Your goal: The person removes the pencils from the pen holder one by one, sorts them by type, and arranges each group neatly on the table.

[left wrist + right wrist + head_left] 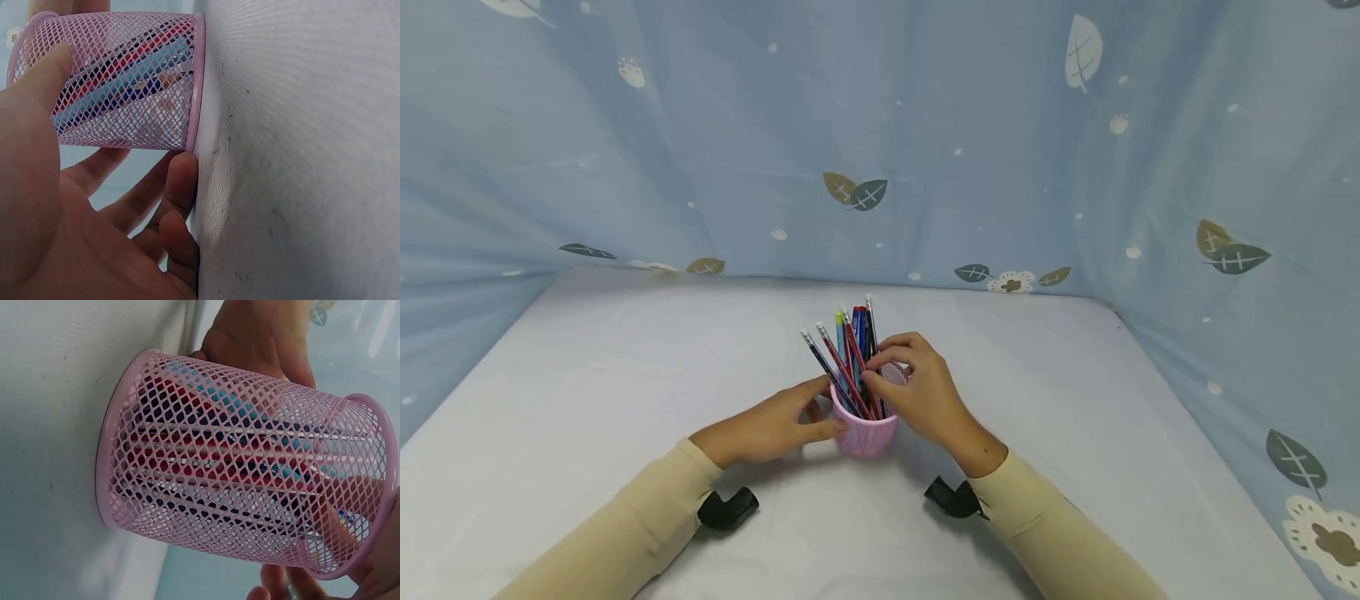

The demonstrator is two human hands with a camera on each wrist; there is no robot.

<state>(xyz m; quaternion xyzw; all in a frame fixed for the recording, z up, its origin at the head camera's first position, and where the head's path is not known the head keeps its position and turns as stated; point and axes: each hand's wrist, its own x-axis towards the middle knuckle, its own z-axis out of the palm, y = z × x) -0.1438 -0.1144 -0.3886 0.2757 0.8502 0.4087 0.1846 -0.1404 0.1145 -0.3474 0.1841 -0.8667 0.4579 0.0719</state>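
A pink mesh pen holder (867, 439) stands upright on the table, full of several pencils and pens. My left hand (775, 427) holds its left side, thumb on the near wall and fingers reaching behind. Over the rim, my right hand (927, 396) pinches a red pencil (852, 335) between thumb and index finger. Another red pencil (829, 343) and a dark pencil (812, 347) lean left. A light blue pen (840, 337) with a yellow-green end stands among them, beside blue pens (858, 318). Through the mesh (159, 128), the left wrist view shows a sharpened pencil tip (175, 77) near the base.
A white cloth covers the table (647, 358). Behind and at the right hangs a blue curtain (970, 150) with leaf prints. Black curved pieces (727, 510) sit under both wrists, beside the beige sleeves (647, 508).
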